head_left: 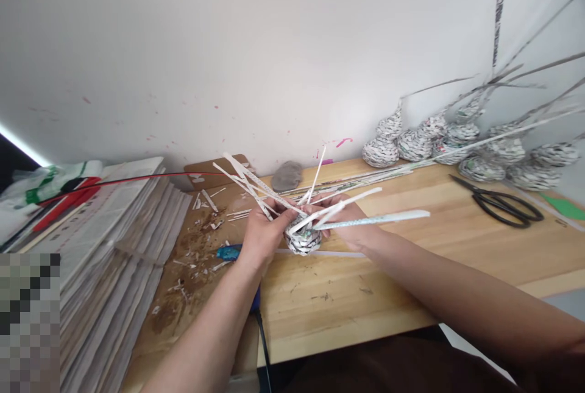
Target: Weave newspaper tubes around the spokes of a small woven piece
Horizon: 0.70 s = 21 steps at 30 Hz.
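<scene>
Fingers closed, my left hand and right hand grip a round, grey-and-white woven-paper body (wall shaped, long white paper strips apparently left unwoven).

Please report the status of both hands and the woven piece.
Left hand and right hand both on woven paper piece. Paper strips stick out around it. Scissors apart, at right.

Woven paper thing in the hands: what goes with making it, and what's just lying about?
Probably belong:
woven paper piece, held in left hand and right hand
loose paper strips
gourd-shaped woven pieces by the wall
black scissors
paper stack

Probably just lying about:
grey lump
paper scraps
green sheet
</scene>
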### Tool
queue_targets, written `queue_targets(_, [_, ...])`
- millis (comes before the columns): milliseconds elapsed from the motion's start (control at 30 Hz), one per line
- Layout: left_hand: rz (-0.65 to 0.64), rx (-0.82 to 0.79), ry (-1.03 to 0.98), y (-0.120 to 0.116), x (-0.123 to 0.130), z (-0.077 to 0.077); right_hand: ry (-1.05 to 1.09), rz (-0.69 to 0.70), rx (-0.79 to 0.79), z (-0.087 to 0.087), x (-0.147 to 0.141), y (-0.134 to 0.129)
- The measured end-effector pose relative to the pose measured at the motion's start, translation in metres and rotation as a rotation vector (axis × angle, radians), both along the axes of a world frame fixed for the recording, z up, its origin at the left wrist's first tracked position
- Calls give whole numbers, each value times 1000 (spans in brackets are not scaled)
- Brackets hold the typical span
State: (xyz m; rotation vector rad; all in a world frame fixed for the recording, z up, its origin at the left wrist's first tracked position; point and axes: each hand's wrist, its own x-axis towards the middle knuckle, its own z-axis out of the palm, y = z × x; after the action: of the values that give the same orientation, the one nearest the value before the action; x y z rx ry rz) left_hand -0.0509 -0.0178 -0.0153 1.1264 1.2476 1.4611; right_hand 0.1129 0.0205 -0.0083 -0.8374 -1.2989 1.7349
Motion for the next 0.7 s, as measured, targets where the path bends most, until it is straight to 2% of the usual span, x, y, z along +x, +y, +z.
queue_targets(167, [-25,-5,64,1,-4,1,12,25,-7,2,3,0])
queue_targets(300, [-30,6,84,1,-4,2,-2,-4,62,0,2,-2])
queue_targets(533, [-48,-10,-46,-1,1,1,-120,-99,296,-4,2,-2])
queue_targets(700, [-93,-66,-205,-1,3,-2,-82,-147,251,-6,0,-4])
